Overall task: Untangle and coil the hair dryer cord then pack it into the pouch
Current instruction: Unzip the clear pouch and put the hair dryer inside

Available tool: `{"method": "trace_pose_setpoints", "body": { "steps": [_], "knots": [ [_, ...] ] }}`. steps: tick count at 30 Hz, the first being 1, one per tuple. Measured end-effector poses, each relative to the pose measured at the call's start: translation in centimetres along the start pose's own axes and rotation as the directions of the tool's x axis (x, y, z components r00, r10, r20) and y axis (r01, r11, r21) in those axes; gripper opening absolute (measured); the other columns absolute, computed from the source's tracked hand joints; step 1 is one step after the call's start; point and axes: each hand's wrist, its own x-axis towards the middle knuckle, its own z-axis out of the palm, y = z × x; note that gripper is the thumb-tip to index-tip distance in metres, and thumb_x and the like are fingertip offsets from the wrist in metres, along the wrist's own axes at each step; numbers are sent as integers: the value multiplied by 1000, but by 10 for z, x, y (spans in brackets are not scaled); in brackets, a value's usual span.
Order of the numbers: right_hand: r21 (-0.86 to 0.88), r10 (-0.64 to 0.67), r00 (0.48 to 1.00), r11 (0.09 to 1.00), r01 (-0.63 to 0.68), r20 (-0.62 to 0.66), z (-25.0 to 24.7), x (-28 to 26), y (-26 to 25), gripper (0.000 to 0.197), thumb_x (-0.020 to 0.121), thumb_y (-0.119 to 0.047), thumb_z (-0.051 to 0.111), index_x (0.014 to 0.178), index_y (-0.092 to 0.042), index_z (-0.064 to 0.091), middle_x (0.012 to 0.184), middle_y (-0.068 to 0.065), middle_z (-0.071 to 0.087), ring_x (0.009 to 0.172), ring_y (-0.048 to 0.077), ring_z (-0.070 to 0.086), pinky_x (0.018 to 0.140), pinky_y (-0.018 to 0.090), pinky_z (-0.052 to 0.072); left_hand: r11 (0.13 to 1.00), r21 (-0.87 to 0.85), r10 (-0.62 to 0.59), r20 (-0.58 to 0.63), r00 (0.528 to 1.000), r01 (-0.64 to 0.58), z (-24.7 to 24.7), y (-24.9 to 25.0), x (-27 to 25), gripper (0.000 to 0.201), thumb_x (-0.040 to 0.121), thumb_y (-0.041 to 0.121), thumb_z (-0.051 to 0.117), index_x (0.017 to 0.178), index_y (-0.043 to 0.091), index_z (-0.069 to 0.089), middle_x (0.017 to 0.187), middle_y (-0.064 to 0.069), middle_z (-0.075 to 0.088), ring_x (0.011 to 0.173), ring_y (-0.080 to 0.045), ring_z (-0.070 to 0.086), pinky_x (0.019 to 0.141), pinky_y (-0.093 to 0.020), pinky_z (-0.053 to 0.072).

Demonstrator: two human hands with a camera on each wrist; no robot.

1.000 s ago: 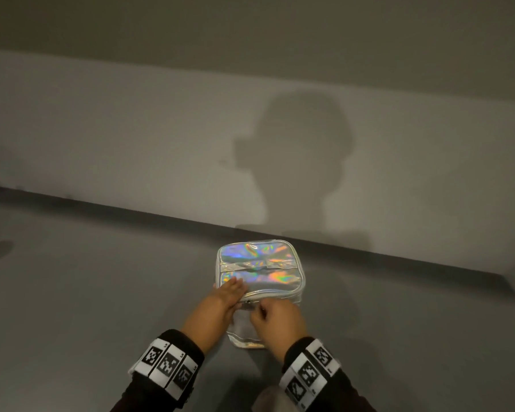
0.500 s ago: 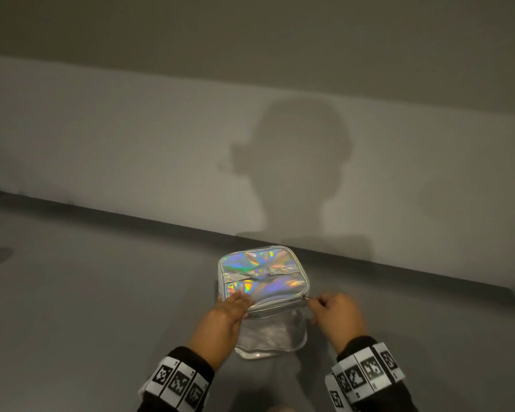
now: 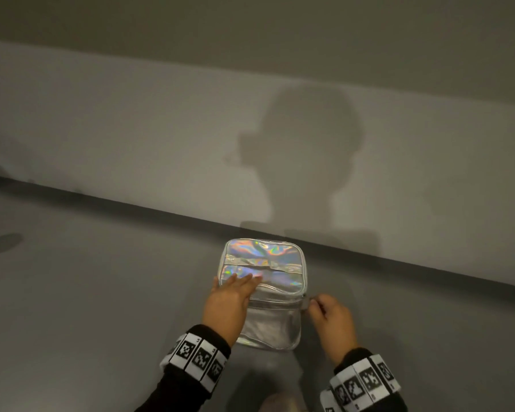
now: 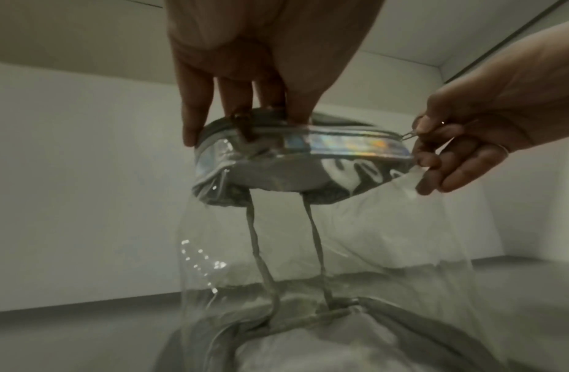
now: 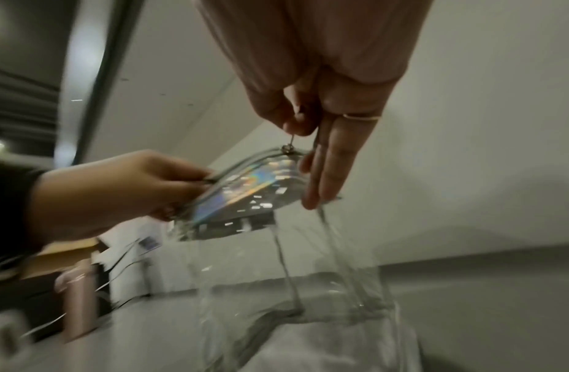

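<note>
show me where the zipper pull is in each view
Head: zipper pull low, right of centre, pinched by the right hand.
Left wrist: right of centre, at the holographic lid's end.
Right wrist: upper centre, above the lid's corner.
Shared landmark: the holographic lid.

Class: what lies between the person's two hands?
The pouch's iridescent lid edge runs from the left hand to the right hand, clearest in the left wrist view.

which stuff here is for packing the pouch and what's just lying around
Job: iridescent silver pouch with clear sides, held by left hand; small metal zipper pull, pinched by right hand.
Lying about: brown cardboard box; blurred pink cylindrical bottle.
</note>
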Motion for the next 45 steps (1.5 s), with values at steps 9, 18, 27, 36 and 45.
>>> {"method": "trace_pose_setpoints", "body": {
  "steps": [9, 18, 27, 36, 45],
  "knots": [
    [-224, 201, 976, 958, -179, 83, -8, 108, 13, 27, 90, -23, 48, 67, -13, 57, 86, 21, 69, 82, 36, 65, 81, 42, 53, 984, 78, 155, 65, 986, -160, -7, -3, -14, 41, 74, 20, 40, 110, 36, 48, 100, 12, 73, 92, -22, 69, 74, -49, 54],
    [-212, -413, 881, 862, 460, 232, 25, 38, -51, 48, 81, -45, 41, 120, -21, 55, 136, 4, 49, 133, 22, 36, 113, 45, 18, 942, -336, -19, -103, 995, -16, -5, -11, -30, 47, 82, 39, 54, 127, 28, 43, 143, 8, 30, 130, 11, 24, 104, -1, 18],
    [-368, -468, 828, 744, 557, 309, 55, 3, -44, 41, 75, -14, 35, 98, -22, 67, 102, -2, 74, 122, 29, 52, 100, 56, 27, 671, -683, -430, -42, 902, 288, -8, -9, -34, 42, 73, -9, 66, 80, 31, 55, 68, 2, 60, 59, 8, 57, 59, -2, 44],
    [-167, -548, 794, 785, 596, 262, 29, -12, -45, 41, 76, -1, 38, 99, -21, 66, 105, 0, 72, 121, 9, 48, 109, 48, 21, 867, -384, -368, -66, 927, 317, -34, -46, -7, 11, 74, 5, 68, 83, 2, 73, 82, -22, 72, 78, -24, 67, 72, -21, 42],
    [17, -435, 896, 900, 435, 89, -14, 44, -123, 25, 86, -8, 51, 105, -11, 68, 109, 10, 70, 103, 20, 61, 90, 22, 41, 717, -526, -287, 376, 881, 458, -22, -29, 52, 19, 88, 6, 50, 85, 2, 68, 88, -8, 65, 83, -20, 57, 79, -30, 40]
  ]
}}
